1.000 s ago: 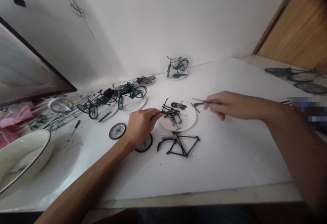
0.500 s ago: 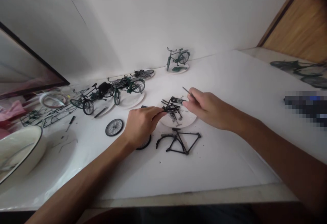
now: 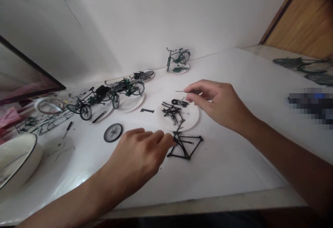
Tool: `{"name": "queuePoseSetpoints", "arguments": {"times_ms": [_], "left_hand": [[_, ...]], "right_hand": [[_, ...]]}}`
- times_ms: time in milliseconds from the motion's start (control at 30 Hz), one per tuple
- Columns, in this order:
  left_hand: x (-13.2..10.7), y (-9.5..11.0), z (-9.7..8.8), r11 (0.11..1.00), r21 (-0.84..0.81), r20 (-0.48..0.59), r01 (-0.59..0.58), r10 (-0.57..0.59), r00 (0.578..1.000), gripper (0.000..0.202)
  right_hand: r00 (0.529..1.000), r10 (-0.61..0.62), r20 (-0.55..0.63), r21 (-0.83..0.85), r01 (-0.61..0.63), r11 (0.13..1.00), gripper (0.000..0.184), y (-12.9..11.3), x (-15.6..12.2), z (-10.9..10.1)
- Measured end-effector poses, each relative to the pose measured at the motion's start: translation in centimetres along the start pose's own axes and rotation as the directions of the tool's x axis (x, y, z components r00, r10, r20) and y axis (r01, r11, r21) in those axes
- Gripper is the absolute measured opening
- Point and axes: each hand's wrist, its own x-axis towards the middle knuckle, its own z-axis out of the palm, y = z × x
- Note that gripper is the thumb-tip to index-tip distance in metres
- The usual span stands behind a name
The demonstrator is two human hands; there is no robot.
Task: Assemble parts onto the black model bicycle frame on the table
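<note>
My left hand (image 3: 148, 148) is closed in a pinch over the back of a black miniature bicycle frame (image 3: 194, 151) lying on the table. From its fingertips a slim dark part seems to stick out across the frame; its exact shape is partly hidden. My right hand (image 3: 215, 98) grips a small screwdriver (image 3: 191, 91), its thin shaft pointing left above a white plate (image 3: 195, 119). Small black and silver bicycle parts (image 3: 173, 113) lie heaped on that plate, along with a black chain guard with crank (image 3: 180, 102).
Left of the plate lie a short black part (image 3: 147, 111) and a spoked wheel (image 3: 113, 132). Assembled miniature bicycles (image 3: 127, 89) stand farther back, another (image 3: 178, 56) by the wall. A second screwdriver (image 3: 68, 128) and an enamel basin (image 3: 19, 158) are at left.
My left hand has drawn back from the plate's parts to the frame, uncovering the short black part. My right hand stays near the plate, the screwdriver now turned almost level.
</note>
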Motion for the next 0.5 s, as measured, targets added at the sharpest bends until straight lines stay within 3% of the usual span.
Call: {"name": "queuePoseSetpoints", "arguments": {"times_ms": [200,367,500], "left_hand": [[-1.5,0.7,1.3,0.999,0.019,-0.06,-0.04,0.041,0.997,0.023],[-2.6,0.5,2.4,0.998,-0.029,-0.03,-0.048,0.047,0.998,0.018],[-2.7,0.1,2.9,0.992,-0.097,0.04,-0.082,0.087,0.995,0.02]], "right_hand": [[0.982,-0.088,-0.167,0.016,0.092,0.996,0.016,-1.7,-0.4,-0.4],[0.963,-0.192,-0.188,-0.064,0.183,0.981,0.011,-3.7,-4.2,-0.4],[0.965,-0.156,-0.213,-0.027,0.154,0.988,0.021,-3.1,-7.1,0.1]]}}
